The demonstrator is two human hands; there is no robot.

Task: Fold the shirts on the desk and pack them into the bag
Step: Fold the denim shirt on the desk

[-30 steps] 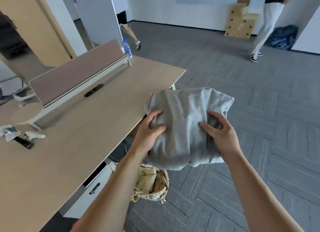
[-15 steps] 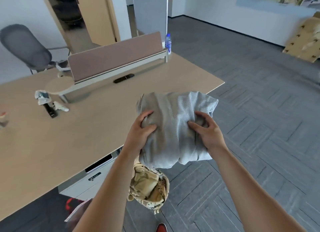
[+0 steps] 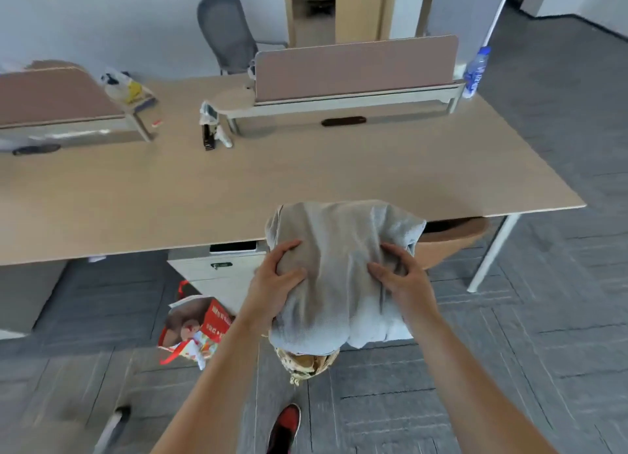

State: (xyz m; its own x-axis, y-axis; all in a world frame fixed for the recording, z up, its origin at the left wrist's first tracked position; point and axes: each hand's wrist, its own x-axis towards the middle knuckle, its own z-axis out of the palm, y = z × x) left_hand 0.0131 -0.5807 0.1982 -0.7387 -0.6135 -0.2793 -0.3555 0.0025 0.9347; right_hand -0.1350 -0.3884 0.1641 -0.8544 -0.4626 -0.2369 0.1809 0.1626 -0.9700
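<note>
Right, I see grey shirt (image 3: pixel 339 283) folded into thick, soft bundle, rounded at near end, creased under fingers. My left hand (image 3: pixel 277 278) grips its left side, right hand (image 3: pixel 402 282) its right. Bundle held in air just off desk (image 3: pixel 272 182) front edge, over camouflage bag (image 3: pixel 306 363).

One left hand (image 3: pixel 275 280), one right hand (image 3: pixel 402 282), one shirt (image 3: pixel 339 250), one desk (image 3: pixel 306 182), two screens (image 3: pixel 353 66) (image 3: pixel 51 93), perhaps two bags (image 3: pixel 200 328) (image 3: pixel 306 362) are counted.

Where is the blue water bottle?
In the head view, the water bottle stands at the far right corner of the desk, just past the right end of the brown divider panel.
</note>
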